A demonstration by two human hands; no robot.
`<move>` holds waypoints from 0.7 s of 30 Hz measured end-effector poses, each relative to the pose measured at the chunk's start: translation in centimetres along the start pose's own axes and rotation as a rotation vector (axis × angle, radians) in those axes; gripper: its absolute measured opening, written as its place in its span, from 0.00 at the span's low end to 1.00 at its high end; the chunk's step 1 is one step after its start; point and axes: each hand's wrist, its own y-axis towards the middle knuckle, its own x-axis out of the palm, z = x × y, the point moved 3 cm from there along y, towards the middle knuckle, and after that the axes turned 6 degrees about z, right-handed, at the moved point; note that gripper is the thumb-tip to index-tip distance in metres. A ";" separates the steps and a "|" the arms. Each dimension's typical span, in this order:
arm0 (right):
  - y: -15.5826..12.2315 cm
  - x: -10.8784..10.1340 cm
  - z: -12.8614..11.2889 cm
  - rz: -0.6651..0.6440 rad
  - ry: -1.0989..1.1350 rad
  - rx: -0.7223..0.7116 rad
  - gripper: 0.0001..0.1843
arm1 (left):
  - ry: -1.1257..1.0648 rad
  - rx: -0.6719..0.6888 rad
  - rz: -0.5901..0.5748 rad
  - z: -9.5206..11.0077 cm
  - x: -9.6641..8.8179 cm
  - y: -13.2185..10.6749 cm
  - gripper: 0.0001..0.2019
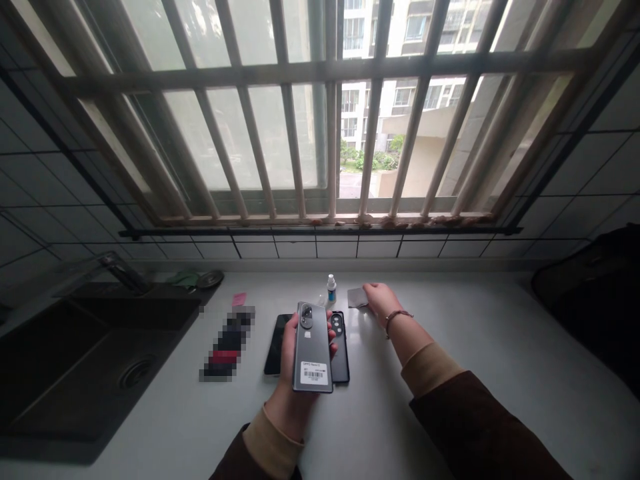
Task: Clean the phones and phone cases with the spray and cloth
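Observation:
My left hand (pixel 289 350) is wrapped round a grey phone (pixel 314 347), raised over the counter with its camera side and a white barcode label facing up. Below it a black phone case (pixel 341 357) lies partly covered, the camera cutout showing. To the left, also partly hidden, is a dark phone-like slab (pixel 276 347) lying flat. My right hand (pixel 383 303) pinches the edge of a small grey cloth (pixel 356 298) at or just above the counter. Between the hands, farther back, stands a small white bottle (pixel 331 293) with a blue label.
A dark sink (pixel 165 320) with a faucet (pixel 123 273) takes up the left side. Beside it lie a pixelated dark and red item (pixel 225 353) and a pink slip (pixel 239 299). A black bag-like object (pixel 595 300) sits at far right. Behind the white counter (pixel 450 313) is a barred window.

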 end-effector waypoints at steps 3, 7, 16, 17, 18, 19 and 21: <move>-0.6 -0.8 -1.1 0.001 -0.137 -0.017 0.20 | 0.031 0.075 -0.006 0.0 0.2 0.0 0.24; -3.2 -1.4 -2.7 -0.001 -0.245 -0.085 0.19 | 0.083 0.126 -0.035 -0.1 0.0 0.4 0.25; -16.7 -0.1 -0.2 -0.574 0.220 0.287 0.34 | 0.286 0.361 -0.027 -1.0 -0.4 0.3 0.27; -17.4 0.0 0.2 -0.610 0.317 0.320 0.36 | 0.315 0.388 -0.049 -1.2 -0.2 0.2 0.28; -17.8 0.0 0.6 -0.623 0.386 0.349 0.37 | 0.347 0.392 -0.081 -1.5 0.0 0.1 0.29; -18.0 -0.1 1.0 -0.625 0.436 0.373 0.38 | 0.380 0.381 -0.116 -1.8 0.2 0.0 0.29; -17.8 -0.4 1.7 -0.604 0.483 0.417 0.38 | 0.461 0.345 -0.173 -2.4 0.3 0.1 0.29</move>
